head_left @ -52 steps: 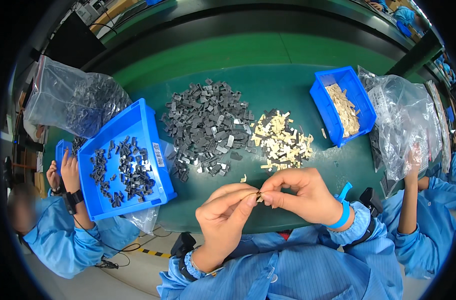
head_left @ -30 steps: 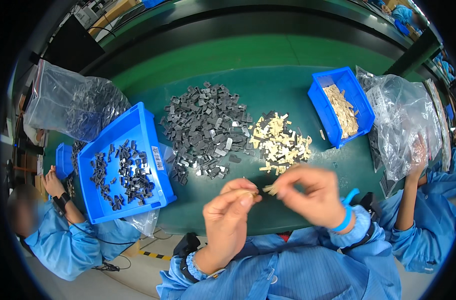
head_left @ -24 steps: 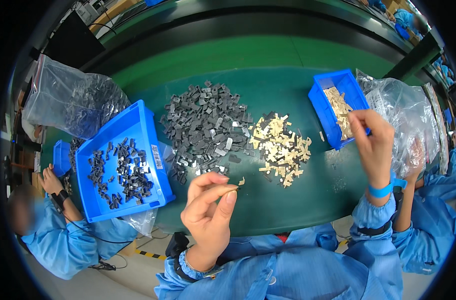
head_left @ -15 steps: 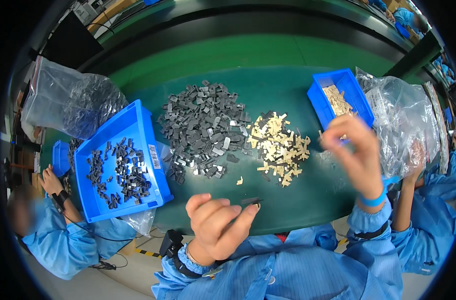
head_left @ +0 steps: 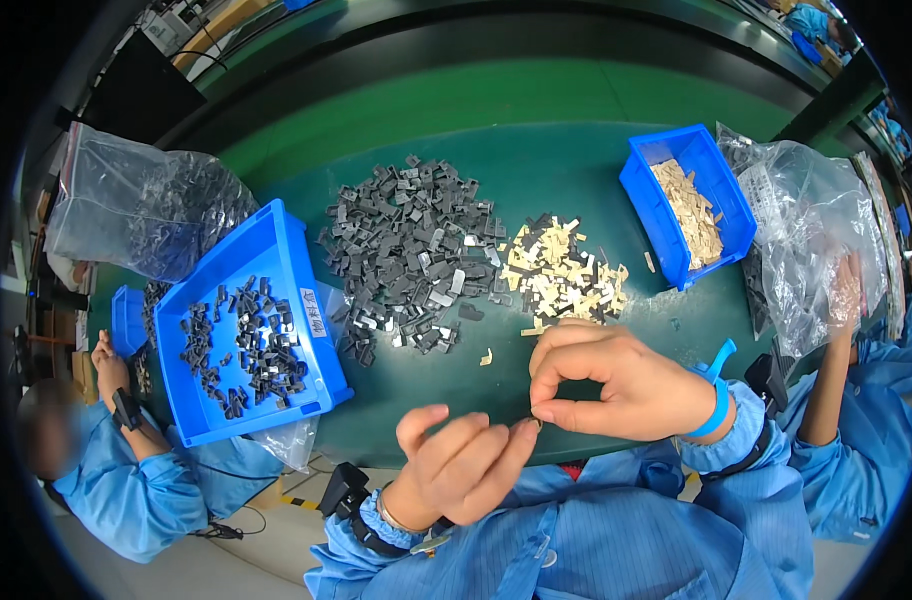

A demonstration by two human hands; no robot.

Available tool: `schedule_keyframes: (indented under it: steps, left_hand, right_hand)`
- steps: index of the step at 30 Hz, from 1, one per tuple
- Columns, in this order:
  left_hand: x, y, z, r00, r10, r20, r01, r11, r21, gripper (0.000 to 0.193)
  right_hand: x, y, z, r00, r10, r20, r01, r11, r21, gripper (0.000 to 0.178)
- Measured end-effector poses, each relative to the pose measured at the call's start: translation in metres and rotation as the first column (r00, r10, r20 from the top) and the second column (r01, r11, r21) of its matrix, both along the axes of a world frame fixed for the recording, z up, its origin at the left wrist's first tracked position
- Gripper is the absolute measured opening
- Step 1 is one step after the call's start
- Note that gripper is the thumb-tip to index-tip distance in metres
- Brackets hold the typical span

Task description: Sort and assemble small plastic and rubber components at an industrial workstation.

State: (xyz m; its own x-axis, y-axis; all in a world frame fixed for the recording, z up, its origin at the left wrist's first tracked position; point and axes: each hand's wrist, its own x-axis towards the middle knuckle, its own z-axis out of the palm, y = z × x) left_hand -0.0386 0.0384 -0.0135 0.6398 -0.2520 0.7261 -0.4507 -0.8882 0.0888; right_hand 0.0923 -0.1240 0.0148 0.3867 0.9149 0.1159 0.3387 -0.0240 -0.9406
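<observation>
My left hand [head_left: 463,465] is closed in a pinch near the table's front edge; what it grips is mostly hidden behind the fingertips. Thumb and forefinger of my right hand [head_left: 616,390] press together right beside the left fingertips, and a tiny pale edge [head_left: 537,422] shows between the two hands. Just beyond them lies a loose cream piece [head_left: 487,357]. A pile of cream and black small parts [head_left: 564,270] spreads past my right hand. To its left is a larger heap of dark grey plastic parts [head_left: 406,250].
A large blue tray [head_left: 321,375] with black parts stands at the left, a clear bag [head_left: 116,200] behind it. At the right are a small blue bin [head_left: 641,190] of tan pieces and another clear bag [head_left: 816,240]. Co-workers sit on both sides, one hand [head_left: 111,368] at far left.
My right hand has come from beside the small blue bin down and left to my left fingertips. The thin black part seen at my left fingertips is now hidden.
</observation>
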Motion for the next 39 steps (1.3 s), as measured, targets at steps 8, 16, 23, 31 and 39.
schedule_keyframes:
  steps: [8, 16, 23, 31, 39]
  left_hand:
    - [0.027, 0.023, -0.015, 0.926, 0.286, -0.249, -0.301, 0.953, -0.025, 0.038]
    - [0.040, 0.025, -0.026, 0.823, 0.333, -0.460, -0.400, 0.915, -0.053, 0.023]
    - [0.045, 0.031, -0.027, 0.899, 0.251, -0.359, -0.386, 0.843, -0.376, 0.015]
    - [0.042, 0.031, -0.030, 0.903, -0.122, -0.412, -0.382, 0.208, -0.900, 0.015]
    - [0.040, 0.027, -0.019, 0.935, -0.270, -0.232, -0.310, -0.298, -0.903, 0.028]
  right_hand:
    - [-0.002, 0.009, -0.024, 0.908, -0.417, -0.035, 0.418, 0.903, 0.100, 0.006]
    - [-0.001, 0.008, -0.027, 0.891, -0.450, -0.058, 0.453, 0.886, 0.100, 0.006]
    - [-0.005, 0.013, -0.026, 0.882, -0.472, -0.006, 0.465, 0.868, 0.174, 0.008]
    - [-0.014, 0.022, -0.031, 0.824, -0.500, 0.266, 0.427, 0.858, 0.286, 0.022]
    - [-0.015, 0.039, -0.037, 0.816, -0.495, 0.300, 0.411, 0.860, 0.303, 0.027]
